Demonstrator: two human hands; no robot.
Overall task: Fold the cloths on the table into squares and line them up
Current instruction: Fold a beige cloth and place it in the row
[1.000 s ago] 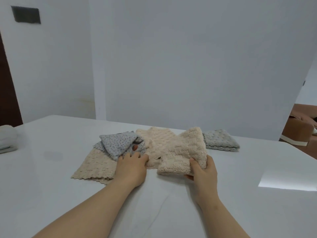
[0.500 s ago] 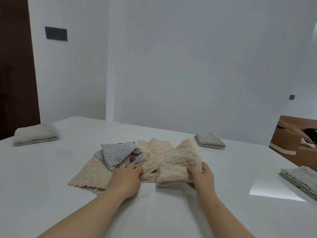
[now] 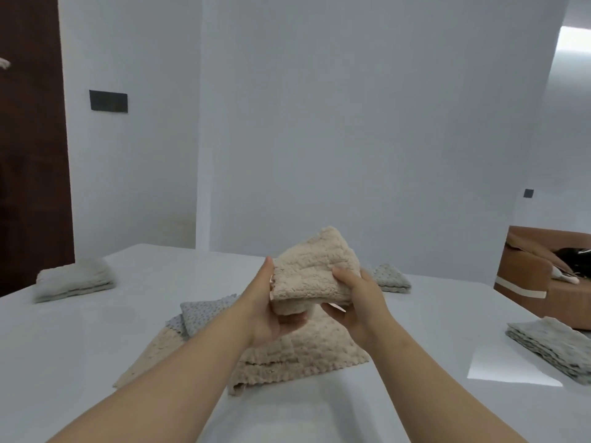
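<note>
White table [image 3: 96,346], left hand [image 3: 265,314] and right hand [image 3: 355,302] both clutch thick folded beige cloth [image 3: 313,276], raised over loose cloths [image 3: 303,353] below; fingers under it hidden.

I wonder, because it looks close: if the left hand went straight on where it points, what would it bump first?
The left hand meets the beige cloth it holds; behind that, maybe the grey folded cloth, but depth is unclear.

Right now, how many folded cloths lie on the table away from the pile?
3: left cloth, far cloth behind the right hand, right cloth. The pile may hide more.
</note>
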